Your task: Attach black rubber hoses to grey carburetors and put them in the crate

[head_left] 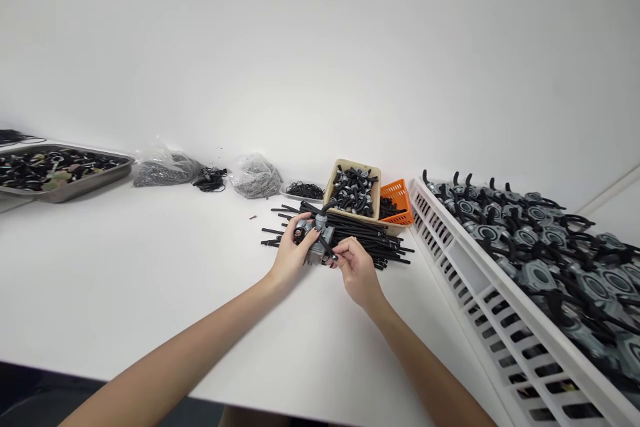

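Note:
My left hand is wrapped round a grey metal carburetor, holding it above the white table. A curved black rubber cap sticks up from the carburetor's top. My right hand pinches the end of a short black hose that lies against the carburetor's near side. The right fingertips hide part of that end. Just behind both hands spreads a pile of straight black rubber hoses.
A cream bin of black-and-metal caps and an orange basket stand behind the hoses. On the right, a white crate holds many carburetors. Leftward are plastic bags of small parts, black rings and a metal tray.

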`<state>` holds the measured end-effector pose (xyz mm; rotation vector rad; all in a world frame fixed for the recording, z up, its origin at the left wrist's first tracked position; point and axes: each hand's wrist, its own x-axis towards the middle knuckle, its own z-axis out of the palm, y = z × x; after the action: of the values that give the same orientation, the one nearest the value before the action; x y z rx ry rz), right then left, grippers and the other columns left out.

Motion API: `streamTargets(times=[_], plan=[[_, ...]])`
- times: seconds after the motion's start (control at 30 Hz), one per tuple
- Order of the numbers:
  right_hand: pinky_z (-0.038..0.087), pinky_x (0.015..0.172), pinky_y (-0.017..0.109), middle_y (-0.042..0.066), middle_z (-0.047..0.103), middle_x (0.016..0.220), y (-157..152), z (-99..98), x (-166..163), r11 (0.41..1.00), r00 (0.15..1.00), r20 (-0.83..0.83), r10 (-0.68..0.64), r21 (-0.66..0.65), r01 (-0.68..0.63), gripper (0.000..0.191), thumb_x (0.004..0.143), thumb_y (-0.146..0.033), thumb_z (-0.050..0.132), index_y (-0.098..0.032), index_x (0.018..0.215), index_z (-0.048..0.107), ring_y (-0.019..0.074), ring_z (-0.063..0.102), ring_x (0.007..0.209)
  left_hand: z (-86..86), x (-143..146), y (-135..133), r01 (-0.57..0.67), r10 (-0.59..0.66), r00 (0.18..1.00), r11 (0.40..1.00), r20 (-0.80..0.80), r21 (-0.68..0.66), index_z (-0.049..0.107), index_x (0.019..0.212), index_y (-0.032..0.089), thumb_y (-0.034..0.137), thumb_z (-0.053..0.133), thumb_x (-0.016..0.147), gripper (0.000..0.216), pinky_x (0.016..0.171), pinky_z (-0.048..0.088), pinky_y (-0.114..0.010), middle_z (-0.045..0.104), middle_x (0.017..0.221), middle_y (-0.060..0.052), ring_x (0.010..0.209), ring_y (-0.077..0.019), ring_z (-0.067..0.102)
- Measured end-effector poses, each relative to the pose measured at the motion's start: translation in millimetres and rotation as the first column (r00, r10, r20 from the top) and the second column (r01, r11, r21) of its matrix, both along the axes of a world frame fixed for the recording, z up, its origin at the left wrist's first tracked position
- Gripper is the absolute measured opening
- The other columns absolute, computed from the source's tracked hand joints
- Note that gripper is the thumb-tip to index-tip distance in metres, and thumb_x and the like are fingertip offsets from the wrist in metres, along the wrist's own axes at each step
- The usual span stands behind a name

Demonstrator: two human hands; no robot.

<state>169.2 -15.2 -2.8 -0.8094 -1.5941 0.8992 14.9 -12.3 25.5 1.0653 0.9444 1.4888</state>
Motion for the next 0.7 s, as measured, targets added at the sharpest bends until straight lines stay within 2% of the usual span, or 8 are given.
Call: streamTargets(times=[0.07,0.23,0.33,0.4,0.47,0.57,0.63,0.7], plan=[[0.049,0.061,0.030,0.001,0.050,0.083,1.9,-2.4,0.4,1.000,0.999,0.044,-0.020,-0.005,0.020,0.004,0.084,-0.020,0.052,-0.022,0.080,0.054,0.0148,0.059,0.066,-2.8,-0.7,0.8,-0.021,0.021,0.999,0.999,-0.029,0.026,0.056,0.117,0.023,0.042,0.073,0.074,0.050,0.059,0.049,-0.024,0.062,0.104,-0.005,0.070,-0.0133,0.061],[0.044,0.063,0.029,0.001,0.050,0.078,3.2,-5.6,0.3,0.987,0.976,0.158,-0.149,0.088,0.136,0.009,0.082,-0.016,0.050,-0.021,0.075,0.053,0.0155,0.052,0.070,-7.3,-1.0,1.6,-0.033,0.038,0.995,0.998,-0.089,0.058,0.056,0.118,0.023,0.041,0.070,0.077,0.047,0.070,0.050,-0.024,0.061,0.115,-0.006,0.084,-0.0155,0.061],[0.044,0.064,0.029,0.001,0.050,0.081,-0.1,-3.0,-0.6,0.978,0.966,0.171,-0.195,0.112,0.177,0.008,0.080,-0.016,0.052,-0.021,0.074,0.052,0.0155,0.052,0.072,-7.9,-1.6,3.8,-0.020,0.026,0.995,0.998,-0.101,0.059,0.055,0.121,0.024,0.043,0.067,0.079,0.047,0.073,0.051,-0.026,0.060,0.120,-0.006,0.089,-0.0166,0.061],[0.047,0.069,0.030,0.003,0.054,0.090,-2.7,-0.8,-1.6,0.978,0.969,0.148,-0.199,0.087,0.188,0.007,0.078,-0.019,0.059,-0.021,0.083,0.055,0.0167,0.054,0.079,-9.1,-2.1,6.2,-0.039,0.044,0.993,0.998,-0.112,0.045,0.055,0.122,0.024,0.043,0.065,0.081,0.046,0.076,0.050,-0.027,0.059,0.123,-0.007,0.093,-0.0177,0.060],[0.050,0.080,0.034,0.007,0.056,0.111,-4.8,0.4,-3.2,0.984,0.982,0.070,-0.177,-0.007,0.178,0.032,0.075,-0.025,0.067,-0.023,0.105,0.055,0.0202,0.057,0.096,-10.9,-2.2,8.0,-0.059,0.062,0.991,0.998,-0.120,0.032,0.054,0.122,0.025,0.043,0.064,0.082,0.045,0.079,0.050,-0.029,0.059,0.125,-0.007,0.097,-0.0187,0.060],[0.047,0.097,0.043,0.011,0.041,0.144,-6.1,0.1,-7.0,0.976,0.987,-0.121,-0.106,-0.200,0.080,0.074,0.074,-0.035,0.074,-0.029,0.137,0.036,0.0254,0.053,0.120,-13.3,-0.7,7.5,-0.058,0.064,0.987,0.997,-0.147,0.044,0.054,0.122,0.024,0.042,0.063,0.083,0.044,0.084,0.048,-0.031,0.059,0.125,-0.007,0.100,-0.0201,0.059],[0.044,0.103,0.046,0.013,0.038,0.149,-5.8,-0.4,-9.8,0.956,0.974,-0.223,-0.035,-0.291,-0.032,0.083,0.074,-0.039,0.075,-0.030,0.143,0.028,0.0263,0.053,0.123,-13.8,0.8,5.2,-0.032,0.046,0.980,0.997,-0.193,0.075,0.053,0.122,0.024,0.040,0.062,0.084,0.043,0.090,0.047,-0.033,0.058,0.126,-0.007,0.104,-0.0206,0.058],[0.044,0.104,0.046,0.014,0.046,0.145,-5.2,-0.3,-11.7,0.935,0.959,-0.282,0.022,-0.334,-0.119,0.083,0.073,-0.040,0.076,-0.027,0.142,0.031,0.0261,0.056,0.122,-13.6,2.0,3.0,-0.001,0.026,0.970,0.995,-0.242,0.104,0.052,0.123,0.024,0.038,0.060,0.085,0.041,0.094,0.044,-0.034,0.057,0.128,-0.007,0.108,-0.0212,0.057]])
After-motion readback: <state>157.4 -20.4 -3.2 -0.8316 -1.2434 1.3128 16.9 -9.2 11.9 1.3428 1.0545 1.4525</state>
